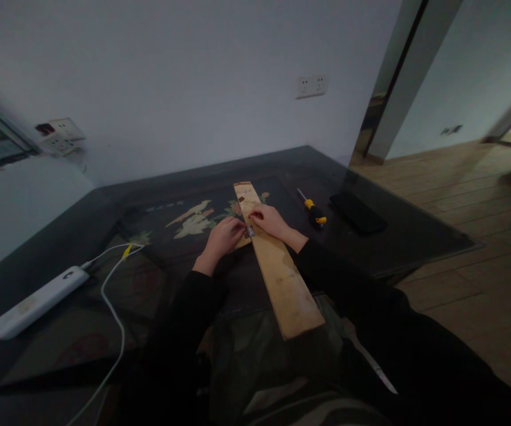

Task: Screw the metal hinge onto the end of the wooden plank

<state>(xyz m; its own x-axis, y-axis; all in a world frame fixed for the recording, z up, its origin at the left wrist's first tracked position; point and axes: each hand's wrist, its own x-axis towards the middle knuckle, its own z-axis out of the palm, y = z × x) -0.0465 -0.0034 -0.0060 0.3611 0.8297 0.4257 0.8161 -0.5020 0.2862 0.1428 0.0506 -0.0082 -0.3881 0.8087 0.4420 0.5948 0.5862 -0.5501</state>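
Observation:
A long pale wooden board (284,275) lies on the dark table, its near end reaching past the table's edge over my lap. On its left edge sits a small metal hinge (251,231) with dark holes. My left hand (225,238) is closed, its fingertips pinched at the hinge's left side. Below those fingers a shorter piece of wood (243,242) shows in part. Just beyond the hinge, my right hand (271,220) rests on the board with its fingers pinched together. Whatever is between the right fingertips is too small to make out.
To the right lie a yellow and black screwdriver (312,210) and a black phone (357,213). A white power strip (40,302) with a white cable (116,319) is at the left. The dark table (184,177) has a bird and flower picture and stands against the wall.

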